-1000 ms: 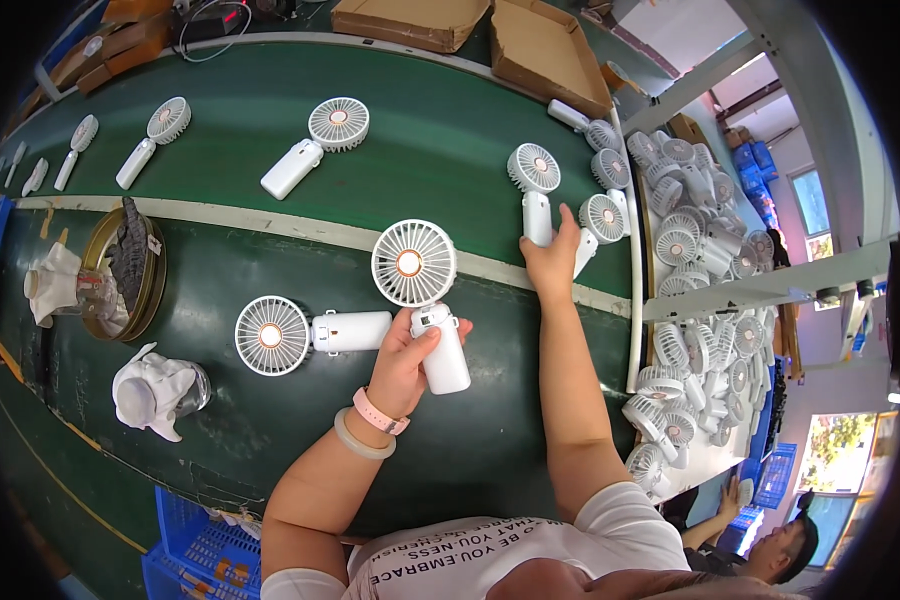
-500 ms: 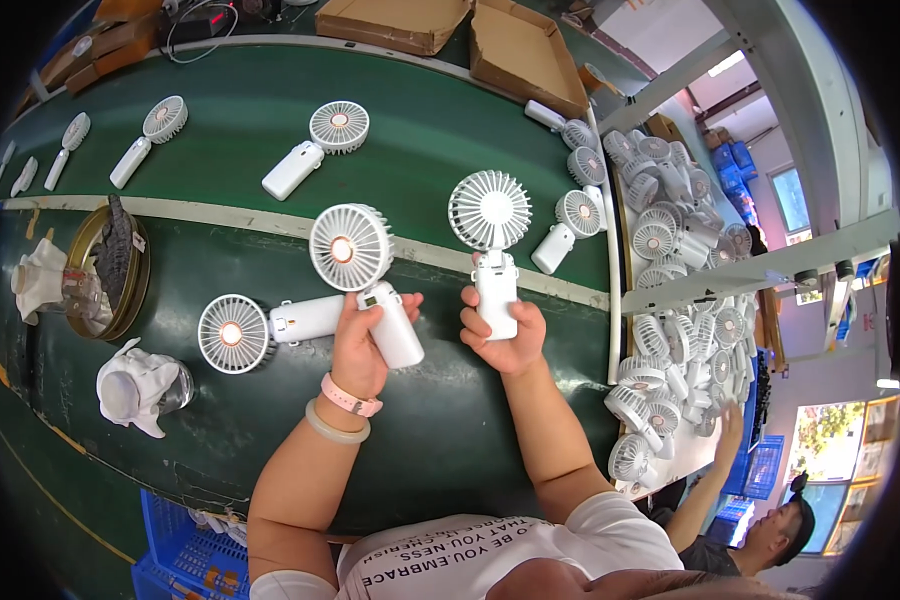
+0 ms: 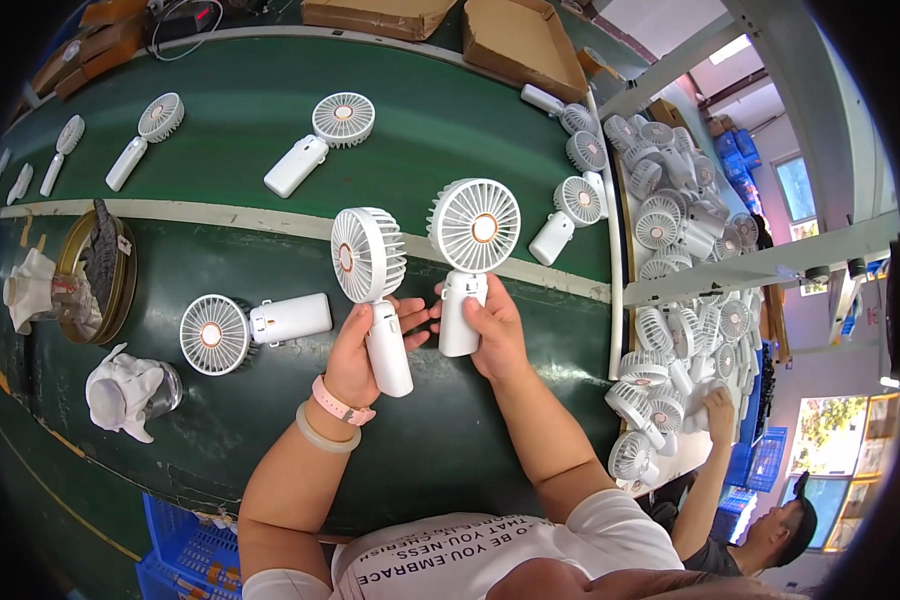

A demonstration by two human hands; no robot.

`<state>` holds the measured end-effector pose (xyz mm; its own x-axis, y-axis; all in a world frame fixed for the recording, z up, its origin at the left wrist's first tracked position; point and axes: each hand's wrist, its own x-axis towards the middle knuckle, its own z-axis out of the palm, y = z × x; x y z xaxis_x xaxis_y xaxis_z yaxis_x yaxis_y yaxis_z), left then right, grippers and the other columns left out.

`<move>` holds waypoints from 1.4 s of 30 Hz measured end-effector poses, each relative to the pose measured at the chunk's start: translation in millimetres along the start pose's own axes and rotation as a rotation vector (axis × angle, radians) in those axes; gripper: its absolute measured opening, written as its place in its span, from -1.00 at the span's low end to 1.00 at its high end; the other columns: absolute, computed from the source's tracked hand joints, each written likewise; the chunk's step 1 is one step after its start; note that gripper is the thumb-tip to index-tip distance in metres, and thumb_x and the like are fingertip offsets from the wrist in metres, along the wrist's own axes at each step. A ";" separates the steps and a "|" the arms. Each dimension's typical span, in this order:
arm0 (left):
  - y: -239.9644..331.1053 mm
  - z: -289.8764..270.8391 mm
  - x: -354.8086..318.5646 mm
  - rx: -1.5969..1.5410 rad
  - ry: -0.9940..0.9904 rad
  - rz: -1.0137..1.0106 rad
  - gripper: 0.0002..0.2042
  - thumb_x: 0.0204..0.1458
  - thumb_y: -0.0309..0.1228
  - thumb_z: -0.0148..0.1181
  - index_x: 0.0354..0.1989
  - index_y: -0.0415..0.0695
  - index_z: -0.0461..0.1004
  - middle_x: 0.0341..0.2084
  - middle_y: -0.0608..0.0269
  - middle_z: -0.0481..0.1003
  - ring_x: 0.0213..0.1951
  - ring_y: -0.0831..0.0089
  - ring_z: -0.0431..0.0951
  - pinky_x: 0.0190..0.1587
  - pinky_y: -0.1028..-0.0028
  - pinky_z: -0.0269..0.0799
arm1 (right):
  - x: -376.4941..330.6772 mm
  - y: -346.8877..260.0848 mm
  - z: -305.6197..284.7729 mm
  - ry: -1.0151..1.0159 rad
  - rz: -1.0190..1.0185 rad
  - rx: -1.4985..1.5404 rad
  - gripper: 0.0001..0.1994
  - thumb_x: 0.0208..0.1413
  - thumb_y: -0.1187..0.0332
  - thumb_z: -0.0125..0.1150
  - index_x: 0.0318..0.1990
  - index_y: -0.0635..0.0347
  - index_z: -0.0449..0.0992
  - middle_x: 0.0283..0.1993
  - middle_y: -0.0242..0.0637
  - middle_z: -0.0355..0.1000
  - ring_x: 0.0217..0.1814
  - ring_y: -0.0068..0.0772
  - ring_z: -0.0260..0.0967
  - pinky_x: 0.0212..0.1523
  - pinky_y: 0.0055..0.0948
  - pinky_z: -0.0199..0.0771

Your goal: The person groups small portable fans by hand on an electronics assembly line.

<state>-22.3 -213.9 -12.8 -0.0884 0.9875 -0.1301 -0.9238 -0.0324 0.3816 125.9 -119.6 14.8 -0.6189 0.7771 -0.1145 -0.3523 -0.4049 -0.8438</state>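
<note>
Head view: left hand (image 3: 355, 358) gripping handle of white handheld plastic fan (image 3: 372, 290), fingers wrapping around it, fan head turning sideways. Right hand (image 3: 490, 325) clasping second white handheld fan (image 3: 470, 255), grille facing camera. Both fans being held just beside each other above green conveyor belt (image 3: 230, 110). Third white fan (image 3: 245, 328) lying flat on belt, left of left hand. Heap of white fans (image 3: 670, 230) sitting on side table, right. Another person's hand (image 3: 718, 405) touching heap.

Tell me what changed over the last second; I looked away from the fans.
The right hand took a fan from the belt's far side and brought it in beside the left hand's fan. The left grip stayed, as did the fan lying flat.
</note>
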 end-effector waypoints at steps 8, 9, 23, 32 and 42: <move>-1.2 -1.5 0.6 0.030 0.023 0.029 -0.67 0.18 -0.13 -0.23 -0.15 -0.11 0.34 -0.06 0.10 0.38 0.02 0.23 0.35 0.04 0.21 0.29 | 3.7 1.3 2.0 0.061 -0.026 -0.112 -0.61 0.01 0.42 0.10 0.01 0.33 0.25 -0.09 -0.04 0.40 -0.15 -0.27 0.45 -0.10 -0.34 0.45; -1.1 -2.6 0.0 0.018 0.041 0.026 -0.67 0.18 -0.13 -0.23 -0.15 -0.11 0.34 -0.06 0.10 0.38 0.00 0.25 0.36 0.03 0.23 0.30 | 5.2 1.8 2.4 0.071 -0.039 -0.081 -0.61 0.00 0.43 0.11 0.00 0.34 0.25 -0.09 -0.04 0.40 -0.15 -0.26 0.45 -0.09 -0.33 0.45; 0.1 -3.3 -0.8 0.007 0.092 0.032 -0.66 0.18 -0.15 -0.22 -0.11 -0.15 0.32 -0.01 0.10 0.33 0.01 0.27 0.32 0.04 0.25 0.26 | 4.3 4.5 -3.7 0.046 0.007 -0.106 -0.64 -0.01 0.44 0.14 -0.04 0.34 0.29 -0.13 -0.05 0.42 -0.18 -0.29 0.45 -0.10 -0.36 0.45; -4.6 -26.8 3.5 -0.124 -0.208 -0.033 -0.64 0.16 -0.15 -0.21 -0.06 -0.16 0.30 0.01 0.04 0.33 0.02 0.21 0.35 0.02 0.27 0.30 | 0.7 7.5 -3.9 -0.120 -0.262 -0.687 -0.59 0.16 0.26 0.00 0.09 0.33 0.30 0.07 -0.19 0.22 0.06 -0.42 0.20 0.02 -0.47 0.26; 3.0 -0.4 2.6 -0.369 0.030 -0.150 -0.59 0.14 0.05 -0.28 -0.20 0.02 0.38 -0.06 0.02 0.37 0.04 0.06 0.34 0.02 0.13 0.28 | 58.4 -57.2 -86.3 0.831 -0.251 -1.923 -0.42 -0.06 0.07 0.19 0.10 0.15 0.26 -0.01 0.19 0.19 0.00 0.16 0.23 -0.05 -0.07 0.30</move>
<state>-25.5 -211.5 -12.4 0.0515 0.9809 -0.1878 -0.9986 0.0530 0.0030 170.5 -9.5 11.2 -0.1106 0.9231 0.3682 0.9700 0.1809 -0.1622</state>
